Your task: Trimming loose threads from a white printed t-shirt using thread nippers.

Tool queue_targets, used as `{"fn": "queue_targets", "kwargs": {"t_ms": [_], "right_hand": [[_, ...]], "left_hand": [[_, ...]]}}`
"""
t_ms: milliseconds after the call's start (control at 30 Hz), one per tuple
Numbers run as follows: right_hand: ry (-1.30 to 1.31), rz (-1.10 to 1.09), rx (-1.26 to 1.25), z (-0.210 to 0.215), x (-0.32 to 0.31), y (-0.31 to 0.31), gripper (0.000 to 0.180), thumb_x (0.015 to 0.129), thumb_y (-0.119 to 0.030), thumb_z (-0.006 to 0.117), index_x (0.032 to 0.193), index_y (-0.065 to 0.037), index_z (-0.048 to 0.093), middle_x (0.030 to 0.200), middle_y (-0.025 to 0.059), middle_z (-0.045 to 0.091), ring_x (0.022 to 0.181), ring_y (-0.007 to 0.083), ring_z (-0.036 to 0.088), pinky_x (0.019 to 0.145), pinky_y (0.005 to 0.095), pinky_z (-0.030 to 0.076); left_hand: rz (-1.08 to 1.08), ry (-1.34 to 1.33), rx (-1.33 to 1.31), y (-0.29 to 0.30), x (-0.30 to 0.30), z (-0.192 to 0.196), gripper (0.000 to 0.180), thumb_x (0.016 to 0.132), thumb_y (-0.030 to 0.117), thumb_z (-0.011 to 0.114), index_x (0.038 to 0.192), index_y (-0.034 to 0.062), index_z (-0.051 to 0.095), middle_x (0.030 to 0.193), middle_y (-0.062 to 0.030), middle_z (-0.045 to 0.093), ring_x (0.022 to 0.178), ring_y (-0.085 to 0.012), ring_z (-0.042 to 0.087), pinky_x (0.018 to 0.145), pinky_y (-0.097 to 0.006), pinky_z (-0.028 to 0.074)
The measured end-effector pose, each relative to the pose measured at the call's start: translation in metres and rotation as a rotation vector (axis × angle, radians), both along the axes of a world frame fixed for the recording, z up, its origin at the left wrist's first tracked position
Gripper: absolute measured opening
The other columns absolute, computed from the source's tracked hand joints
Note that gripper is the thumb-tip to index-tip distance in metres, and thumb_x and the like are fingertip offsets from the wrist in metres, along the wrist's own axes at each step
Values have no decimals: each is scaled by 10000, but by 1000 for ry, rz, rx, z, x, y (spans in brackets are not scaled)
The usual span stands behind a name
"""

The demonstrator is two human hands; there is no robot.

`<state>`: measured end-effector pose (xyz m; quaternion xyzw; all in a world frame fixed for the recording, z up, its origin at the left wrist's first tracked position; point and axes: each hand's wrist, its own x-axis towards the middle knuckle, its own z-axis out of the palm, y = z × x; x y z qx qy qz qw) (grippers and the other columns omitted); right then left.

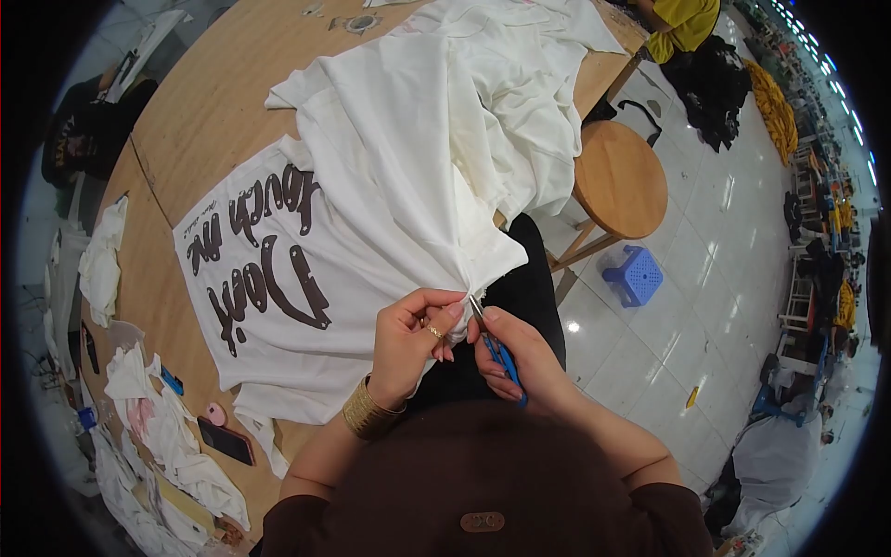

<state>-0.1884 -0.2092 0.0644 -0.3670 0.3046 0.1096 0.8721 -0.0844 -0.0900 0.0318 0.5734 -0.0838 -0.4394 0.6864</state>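
Observation:
A white T-shirt (390,186) with dark brown lettering lies over the table and hangs off its near edge toward my lap. My left hand (418,332), with a ring on one finger, pinches a gathered edge of this shirt. Close beside it, my right hand (513,351) grips small blue-handled thread snips (501,355). The metal tips of the snips meet the white fabric just right of my left fingertips. Whether a thread lies between the blades is too small to tell.
More white cloth is heaped on the wooden table (186,139). A phone (225,441) and white scraps (176,436) lie at the left. To the right stand a round wooden stool (620,181) and a blue plastic stool (634,276). A person in yellow (685,23) sits at the far right.

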Motion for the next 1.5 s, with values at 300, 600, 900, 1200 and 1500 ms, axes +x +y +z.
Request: {"fn": "queue_targets", "kwargs": {"t_ms": [300, 600, 900, 1200, 1500], "right_hand": [[-7, -50, 10, -7, 1, 5, 324, 953, -350, 309, 863, -65, 436, 515, -5, 365, 312, 56, 248, 309, 186, 216], [-12, 6, -13, -1, 0, 2, 337, 951, -360, 299, 875, -61, 437, 509, -6, 362, 319, 51, 252, 317, 186, 224], [-22, -2, -34, -1, 3, 2, 327, 951, -348, 308, 866, -62, 441, 508, -10, 363, 321, 48, 248, 318, 182, 221], [-21, 0, -162, -8, 4, 1, 295, 958, -307, 328, 846, -62, 447, 504, -20, 360, 328, 37, 248, 319, 175, 218], [-23, 40, -164, 1, 2, 0, 306, 958, -311, 315, 852, -57, 449, 512, -26, 353, 339, 29, 252, 322, 169, 212]], "left_hand": [[11, 34, 16, -1, 1, -1, 177, 850, 58, 559, 983, -55, 588, 626, -16, 535, 461, -46, 452, 429, -180, 413], [27, 58, -9, 0, 1, 0, 172, 848, 57, 561, 980, -49, 591, 635, -20, 543, 460, -51, 457, 428, -178, 405], [22, 54, -5, 3, 2, -1, 170, 847, 50, 556, 980, -51, 589, 640, -18, 545, 457, -51, 455, 427, -180, 407], [22, 46, -3, 3, 5, 3, 161, 844, 51, 556, 963, -52, 588, 620, -5, 520, 450, -41, 437, 423, -185, 414], [14, 36, 37, 4, 7, 5, 163, 828, 66, 585, 948, -44, 594, 597, 18, 499, 440, -24, 415, 410, -172, 407]]}}
